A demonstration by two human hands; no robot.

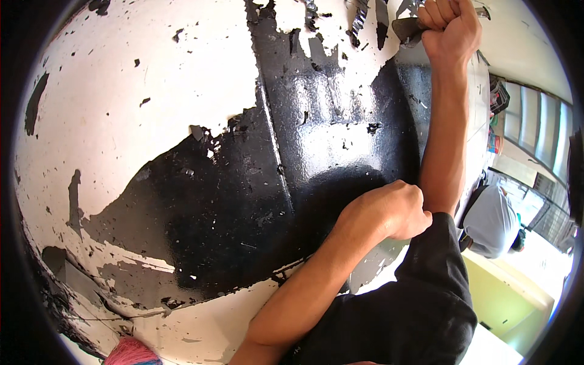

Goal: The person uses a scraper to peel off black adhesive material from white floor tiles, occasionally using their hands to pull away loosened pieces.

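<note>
While your right hand [451, 30] is gripping the scraper [407, 31] at the upper right of the black patch [225, 207], probably for firm control, your left hand [396, 210] is resting closed near your right arm [446, 146].

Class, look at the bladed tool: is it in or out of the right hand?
In: the right hand is closed around the bladed tool, whose ends show on either side.

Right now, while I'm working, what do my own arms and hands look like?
Your left hand and right hand are both ungloved, and both forearms are bare. A plain black sleeve covers your right upper arm and ends near the elbow. Where the left sleeve ends, I can't make out.
</note>
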